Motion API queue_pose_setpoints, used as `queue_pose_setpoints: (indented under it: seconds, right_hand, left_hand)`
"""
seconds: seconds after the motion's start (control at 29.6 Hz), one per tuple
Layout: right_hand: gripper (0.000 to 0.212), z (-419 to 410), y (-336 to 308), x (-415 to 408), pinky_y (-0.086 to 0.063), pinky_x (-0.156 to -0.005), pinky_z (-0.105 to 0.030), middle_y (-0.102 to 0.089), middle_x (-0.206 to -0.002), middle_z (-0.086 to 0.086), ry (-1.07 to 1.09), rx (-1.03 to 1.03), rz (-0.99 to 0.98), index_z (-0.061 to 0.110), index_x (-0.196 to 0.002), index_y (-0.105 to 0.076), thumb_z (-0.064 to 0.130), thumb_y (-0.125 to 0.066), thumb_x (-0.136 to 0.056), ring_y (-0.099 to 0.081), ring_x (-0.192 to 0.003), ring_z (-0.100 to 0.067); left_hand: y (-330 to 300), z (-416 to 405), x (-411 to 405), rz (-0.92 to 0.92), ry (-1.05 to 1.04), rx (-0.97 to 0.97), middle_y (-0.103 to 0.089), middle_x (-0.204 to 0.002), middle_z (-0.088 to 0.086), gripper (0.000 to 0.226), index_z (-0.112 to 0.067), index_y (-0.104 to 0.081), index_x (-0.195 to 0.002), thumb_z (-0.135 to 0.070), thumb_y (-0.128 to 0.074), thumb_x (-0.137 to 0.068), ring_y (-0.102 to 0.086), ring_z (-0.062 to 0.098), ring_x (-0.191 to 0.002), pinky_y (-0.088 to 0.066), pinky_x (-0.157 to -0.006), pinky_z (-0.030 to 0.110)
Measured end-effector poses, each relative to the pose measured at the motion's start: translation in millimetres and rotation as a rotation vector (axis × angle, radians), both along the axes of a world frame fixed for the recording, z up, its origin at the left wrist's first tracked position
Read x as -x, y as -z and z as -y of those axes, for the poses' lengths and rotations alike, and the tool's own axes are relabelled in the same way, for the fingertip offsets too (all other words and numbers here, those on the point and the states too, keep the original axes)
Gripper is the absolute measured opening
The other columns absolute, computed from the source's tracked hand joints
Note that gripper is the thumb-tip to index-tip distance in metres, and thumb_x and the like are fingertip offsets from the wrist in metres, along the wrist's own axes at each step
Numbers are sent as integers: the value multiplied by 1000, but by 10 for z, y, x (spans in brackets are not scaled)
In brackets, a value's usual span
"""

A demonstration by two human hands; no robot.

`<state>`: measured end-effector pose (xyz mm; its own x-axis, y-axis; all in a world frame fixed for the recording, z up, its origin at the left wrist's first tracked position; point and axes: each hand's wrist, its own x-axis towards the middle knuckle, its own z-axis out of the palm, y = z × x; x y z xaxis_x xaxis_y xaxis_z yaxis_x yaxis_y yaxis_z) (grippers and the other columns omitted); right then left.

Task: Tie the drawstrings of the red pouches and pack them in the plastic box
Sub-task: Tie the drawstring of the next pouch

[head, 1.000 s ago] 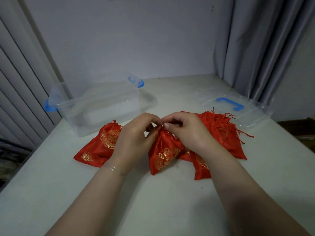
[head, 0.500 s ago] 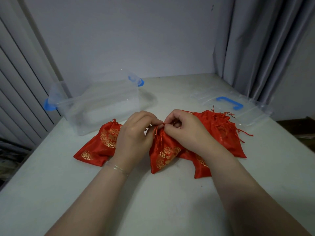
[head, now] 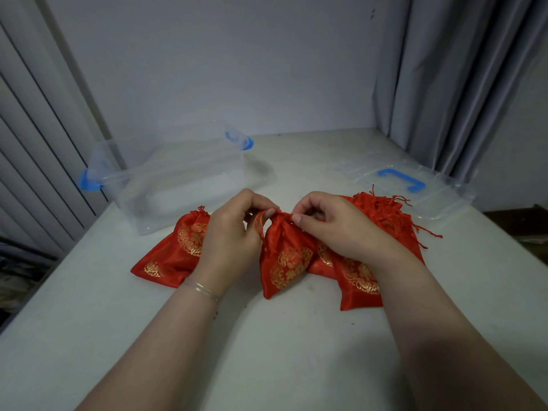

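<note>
The left hand (head: pixel 229 232) and right hand (head: pixel 332 225) each pinch a drawstring (head: pixel 258 225) at the gathered neck of the middle red pouch (head: pixel 286 256), whose long axis runs from the fingers toward the person, the plastic box (head: pixel 178 182) lying beyond the left fingers.

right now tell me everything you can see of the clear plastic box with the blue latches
The clear plastic box with blue latches is an open, rectangular tub of see-through plastic and looks empty. A blue latch sits at each end, left and far right. It stands upright on the white table, back left, behind the left red satin pouch. No hand touches it.
</note>
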<state>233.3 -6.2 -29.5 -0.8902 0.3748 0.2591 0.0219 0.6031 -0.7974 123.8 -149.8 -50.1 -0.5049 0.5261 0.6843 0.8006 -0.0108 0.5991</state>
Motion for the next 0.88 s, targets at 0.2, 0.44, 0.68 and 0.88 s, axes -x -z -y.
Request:
queue_pose_setpoints:
  seconds: [0.2, 0.44, 0.68, 0.88]
  right_hand:
    - [4, -8, 57, 30, -39, -56, -21, -60, -66, 6, 126, -167, 56, 22, -79, -60, 20, -61, -82, -50, -56, -2]
    - [10, 7, 96, 70, -39, -55, -20, -56, -65, 10, 136, -146, 64, 23, -76, -56, 18, -62, -83, -50, -58, -3]
    - [18, -10, 119, 100, -36, -56, -21, -55, -68, 10, 163, -90, 45, 27, -72, -53, 18, -63, -84, -49, -59, -4]
    - [14, 100, 41, 115, -45, -63, -23, -56, -69, 2, 93, 483, -146, 18, -71, -57, 11, -55, -83, -55, -66, -9]
  left_hand:
    - [-14, 4, 4, -159, 13, -4, -68, -92, -13, 19, -17, -64, -81, 2, -67, -82, -61, 8, -91, -42, -76, 17]
    - [-68, 18, -99, -378, 63, -45, -70, -91, -6, 8, -5, -63, -78, 1, -64, -83, -63, 18, -85, -47, -75, 26]
    - [-69, -6, -160, -206, 110, 67, -69, -92, -6, 23, -24, -51, -88, -1, -53, -87, -65, 11, -92, -51, -76, 31]
    - [-192, -4, -173, 255, 41, 32, -63, -73, -8, 15, -23, -56, -83, -11, -60, -92, -58, -4, -70, -42, -66, 9]
